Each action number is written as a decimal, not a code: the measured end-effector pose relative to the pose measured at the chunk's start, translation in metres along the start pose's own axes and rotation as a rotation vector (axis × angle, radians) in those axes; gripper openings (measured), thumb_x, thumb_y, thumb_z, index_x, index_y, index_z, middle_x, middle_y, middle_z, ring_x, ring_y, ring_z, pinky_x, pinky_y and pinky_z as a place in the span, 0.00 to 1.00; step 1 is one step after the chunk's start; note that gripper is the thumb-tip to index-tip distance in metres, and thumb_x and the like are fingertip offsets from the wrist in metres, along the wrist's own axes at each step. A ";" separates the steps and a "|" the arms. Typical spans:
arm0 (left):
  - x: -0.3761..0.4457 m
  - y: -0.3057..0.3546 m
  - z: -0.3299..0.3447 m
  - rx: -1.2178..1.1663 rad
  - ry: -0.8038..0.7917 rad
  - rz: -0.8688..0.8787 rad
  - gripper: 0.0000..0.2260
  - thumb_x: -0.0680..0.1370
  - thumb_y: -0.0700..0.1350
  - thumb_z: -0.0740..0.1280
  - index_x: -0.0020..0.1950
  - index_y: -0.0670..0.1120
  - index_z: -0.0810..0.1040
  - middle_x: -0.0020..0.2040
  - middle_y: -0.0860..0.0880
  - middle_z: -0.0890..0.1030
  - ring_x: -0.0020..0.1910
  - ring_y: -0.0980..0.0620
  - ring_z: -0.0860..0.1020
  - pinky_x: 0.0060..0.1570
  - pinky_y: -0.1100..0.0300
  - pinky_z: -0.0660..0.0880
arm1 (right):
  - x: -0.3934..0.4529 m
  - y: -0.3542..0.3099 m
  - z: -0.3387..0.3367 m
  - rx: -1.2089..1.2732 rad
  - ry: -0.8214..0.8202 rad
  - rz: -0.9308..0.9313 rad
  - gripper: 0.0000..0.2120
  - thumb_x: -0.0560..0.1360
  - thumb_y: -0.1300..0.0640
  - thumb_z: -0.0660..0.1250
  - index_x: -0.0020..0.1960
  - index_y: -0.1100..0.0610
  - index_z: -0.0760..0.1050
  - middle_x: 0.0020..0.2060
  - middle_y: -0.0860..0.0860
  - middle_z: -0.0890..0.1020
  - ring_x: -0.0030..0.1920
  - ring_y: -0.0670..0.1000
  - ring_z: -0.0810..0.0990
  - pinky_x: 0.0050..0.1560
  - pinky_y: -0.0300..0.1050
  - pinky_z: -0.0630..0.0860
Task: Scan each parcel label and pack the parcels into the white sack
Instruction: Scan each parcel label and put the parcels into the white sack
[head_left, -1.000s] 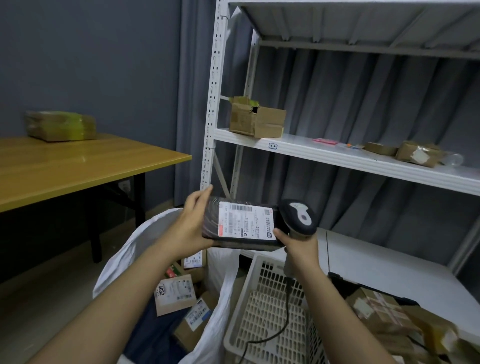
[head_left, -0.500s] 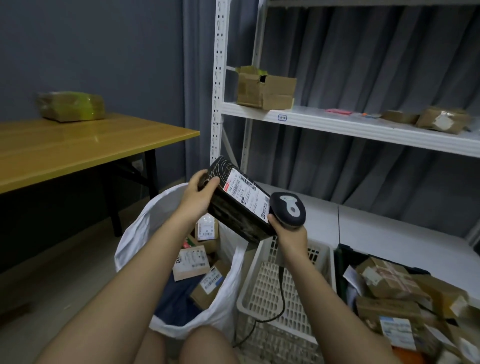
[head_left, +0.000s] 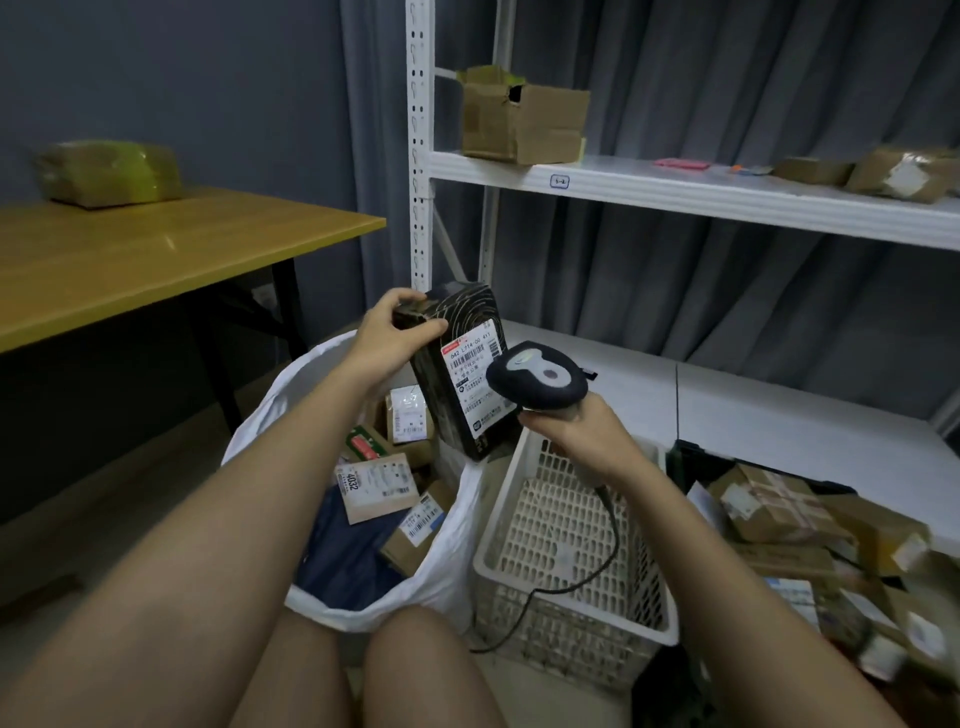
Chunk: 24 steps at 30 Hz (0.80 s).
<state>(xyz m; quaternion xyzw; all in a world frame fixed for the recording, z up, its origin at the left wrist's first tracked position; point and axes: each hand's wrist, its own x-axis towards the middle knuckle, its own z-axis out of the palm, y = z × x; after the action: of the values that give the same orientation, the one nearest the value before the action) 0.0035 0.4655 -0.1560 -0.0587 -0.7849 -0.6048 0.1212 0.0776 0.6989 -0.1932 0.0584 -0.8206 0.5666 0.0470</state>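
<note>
Black rectangular parcel (head_left: 457, 364) now tipped upright in gripping left hand (head_left: 387, 340) — right hand (head_left: 571, 431) beside it clutching dark handheld scanner (head_left: 537, 376); label presumably scanned, white sack (head_left: 447, 571) below next.

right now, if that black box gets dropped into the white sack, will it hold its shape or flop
Probably holds shape: the black box shows straight edges and sharp corners. Likely light, since the left hand holds it by one end. The white sack looks soft, so its wall may give.
</note>
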 end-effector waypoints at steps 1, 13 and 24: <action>0.002 -0.002 0.000 -0.005 0.009 -0.003 0.16 0.71 0.50 0.74 0.57 0.53 0.76 0.53 0.54 0.77 0.53 0.55 0.77 0.52 0.60 0.76 | -0.002 -0.001 0.000 -0.015 -0.015 -0.001 0.15 0.71 0.62 0.74 0.57 0.55 0.79 0.48 0.47 0.82 0.45 0.36 0.78 0.36 0.23 0.71; 0.004 -0.009 -0.003 -0.054 0.068 0.015 0.16 0.73 0.47 0.73 0.59 0.51 0.75 0.52 0.53 0.77 0.53 0.52 0.78 0.46 0.60 0.75 | -0.029 -0.007 0.005 0.011 0.089 -0.055 0.15 0.71 0.60 0.75 0.45 0.42 0.74 0.36 0.41 0.80 0.29 0.32 0.76 0.29 0.27 0.70; -0.009 0.002 -0.028 -0.003 0.272 0.094 0.18 0.71 0.52 0.73 0.59 0.54 0.75 0.62 0.50 0.73 0.58 0.54 0.73 0.54 0.64 0.70 | -0.022 -0.010 0.018 0.147 0.121 -0.014 0.06 0.72 0.61 0.74 0.45 0.56 0.78 0.29 0.48 0.78 0.29 0.44 0.76 0.30 0.39 0.75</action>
<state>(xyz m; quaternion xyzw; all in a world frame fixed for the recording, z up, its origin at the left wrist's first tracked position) 0.0158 0.4396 -0.1495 -0.0129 -0.7568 -0.6019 0.2547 0.1006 0.6795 -0.1933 0.0328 -0.7719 0.6276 0.0960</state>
